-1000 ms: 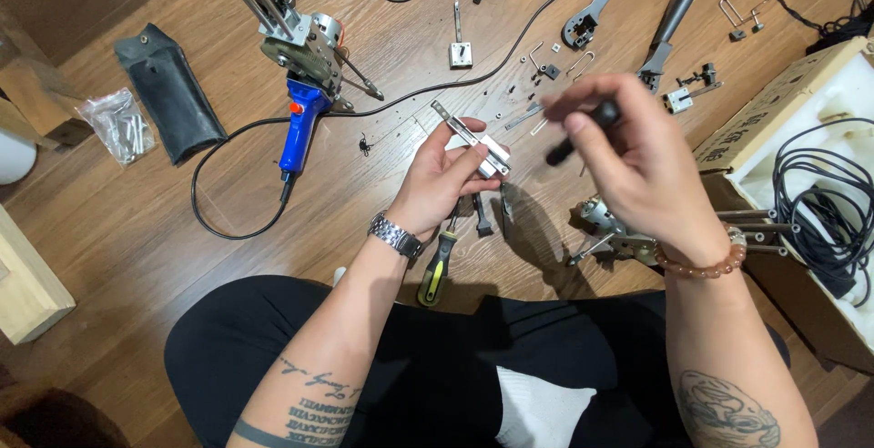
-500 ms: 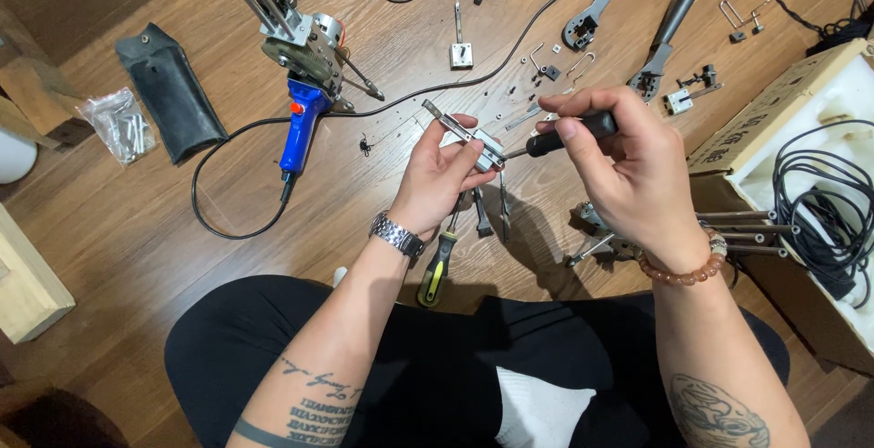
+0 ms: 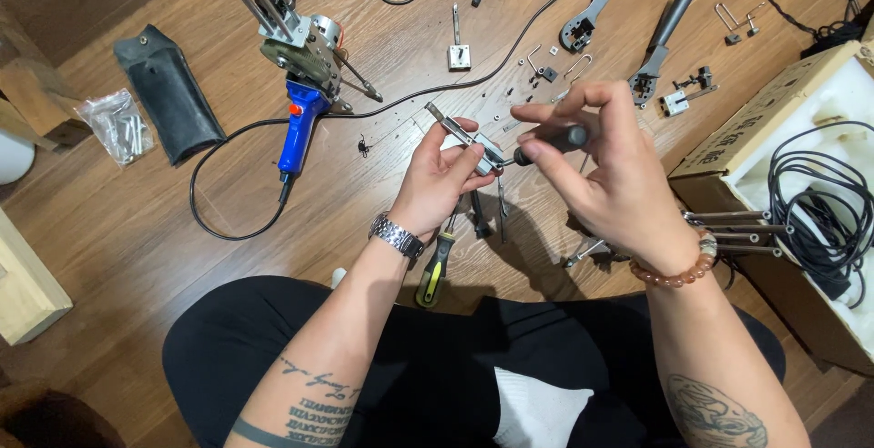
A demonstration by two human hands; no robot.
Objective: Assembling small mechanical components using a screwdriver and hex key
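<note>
At the bottom of the frame, crossed legs in black trousers (image 3: 428,366) are seen on the brown wooden floor (image 3: 137,257). Just above, a yellow-and-black-handled screwdriver (image 3: 434,270) lies on the boards. At centre, a small silver metal bracket with a thin rod (image 3: 466,138) is pinched in the left hand (image 3: 439,175), its grip closed around the part. From the right, a black-handled screwdriver (image 3: 551,142) is held in the right hand (image 3: 608,168), fingers wrapped narrowly on the handle, tip set against the bracket. Farther up, small screws and clips (image 3: 537,70) are scattered. At upper left, a blue-handled power tool with metal rods (image 3: 299,75) rests beside a black leather pouch (image 3: 168,93). At right, an open cardboard box with black cables (image 3: 810,184) is seen.
</note>
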